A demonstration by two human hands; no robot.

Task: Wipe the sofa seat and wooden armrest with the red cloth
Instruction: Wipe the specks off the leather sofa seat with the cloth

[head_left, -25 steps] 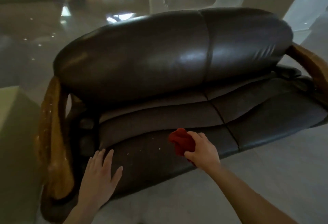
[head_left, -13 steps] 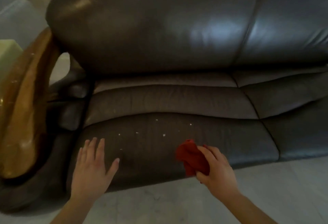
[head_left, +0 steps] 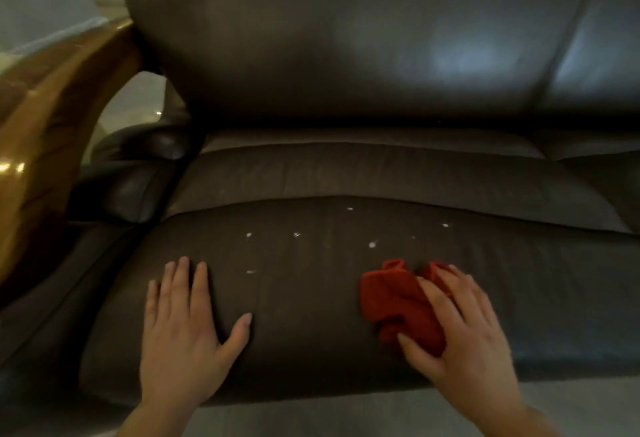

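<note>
Nearest to me, my left hand (head_left: pixel 181 325) lies flat and open on the front part of the dark leather sofa seat (head_left: pixel 311 298), palm down, fingers together and pointing away from me, thumb spread out to the right; it holds nothing. My right hand (head_left: pixel 460 336) is on the same cushion, well to the right of the left, pressing down on the red cloth (head_left: pixel 391 305) with the fingers laid over it and the thumb against its near edge, so the crumpled cloth is pinned between my palm and the leather and bulges out to the left and ahead of the fingers. Between the two hands the leather is bare. Just beyond them I can see a scatter of small white specks (head_left: pixel 372 245) across the front seat panel, one of them close ahead of the cloth and another between the hands. Past the specks a seam runs across the seat, then a lighter, duller band of cushion (head_left: pixel 381 173). To the far left the glossy wooden armrest (head_left: pixel 45 131) curves up beside the seat, with a small padded leather roll (head_left: pixel 138 145) tucked against it. Farthest back rises the bulging backrest (head_left: pixel 346 38), shiny with a pale reflection on its right side.
</note>
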